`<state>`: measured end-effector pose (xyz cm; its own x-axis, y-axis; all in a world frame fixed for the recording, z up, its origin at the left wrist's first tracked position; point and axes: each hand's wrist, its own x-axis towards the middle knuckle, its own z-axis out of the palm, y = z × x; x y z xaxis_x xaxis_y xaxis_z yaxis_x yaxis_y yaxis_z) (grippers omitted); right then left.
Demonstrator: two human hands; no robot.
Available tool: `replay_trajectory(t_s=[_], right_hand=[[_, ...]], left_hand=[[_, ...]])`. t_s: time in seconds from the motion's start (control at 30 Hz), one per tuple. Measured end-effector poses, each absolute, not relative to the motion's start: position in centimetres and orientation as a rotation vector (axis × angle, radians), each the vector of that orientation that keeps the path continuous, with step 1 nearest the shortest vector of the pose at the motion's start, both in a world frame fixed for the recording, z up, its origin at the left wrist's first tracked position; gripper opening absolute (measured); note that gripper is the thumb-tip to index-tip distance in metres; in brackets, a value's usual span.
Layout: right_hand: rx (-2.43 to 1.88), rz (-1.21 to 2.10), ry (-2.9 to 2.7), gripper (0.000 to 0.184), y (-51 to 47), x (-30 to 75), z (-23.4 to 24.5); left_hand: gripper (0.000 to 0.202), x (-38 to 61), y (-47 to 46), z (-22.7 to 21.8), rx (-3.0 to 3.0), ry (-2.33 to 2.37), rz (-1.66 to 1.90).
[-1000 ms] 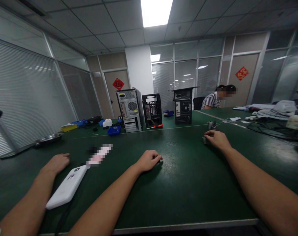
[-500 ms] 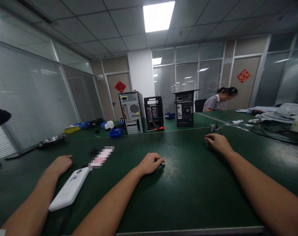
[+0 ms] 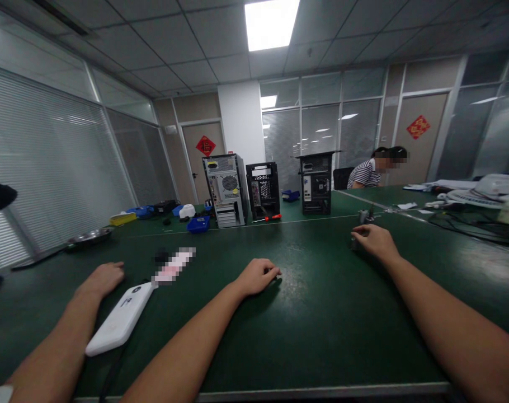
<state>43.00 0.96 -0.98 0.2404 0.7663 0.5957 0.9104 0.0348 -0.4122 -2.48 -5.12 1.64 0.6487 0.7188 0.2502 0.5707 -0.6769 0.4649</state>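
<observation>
My left hand (image 3: 258, 277) rests on the green table (image 3: 305, 336) near the middle. Its fingers are curled, with thumb and forefinger close together; whatever they hold, if anything, is hidden. Farther right and farther from me, my right hand (image 3: 376, 243) pinches a small grey metal cylinder (image 3: 354, 243) at the tabletop, mostly covered by the fingers. Just beyond that hand stand more small metal cylinders (image 3: 362, 216). To the left of my left forearm lies a white slab-shaped device (image 3: 122, 319) with a dark cable.
Another person's hand (image 3: 105, 278) lies beside the white device. Computer cases (image 3: 227, 190) stand across the table, with a red-handled screwdriver (image 3: 273, 217) before them. A blue tray (image 3: 198, 224) and metal dish (image 3: 90, 238) are at left. Cables (image 3: 468, 224) lie right; a person (image 3: 367, 173) sits beyond.
The view has shifted very slightly. Both my hands stay at nearly the same spots on the table, and the other person's hand also stays put.
</observation>
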Motion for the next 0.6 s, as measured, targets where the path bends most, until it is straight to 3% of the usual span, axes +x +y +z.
replay_trajectory(t_s=[0.6], right_hand=[[-1.813, -0.32, -1.576, 0.028, 0.06, 42.43, -0.2]], left_hand=[[0.04, -2.56, -5.14, 1.71, 2.521, 1.01, 0.603]])
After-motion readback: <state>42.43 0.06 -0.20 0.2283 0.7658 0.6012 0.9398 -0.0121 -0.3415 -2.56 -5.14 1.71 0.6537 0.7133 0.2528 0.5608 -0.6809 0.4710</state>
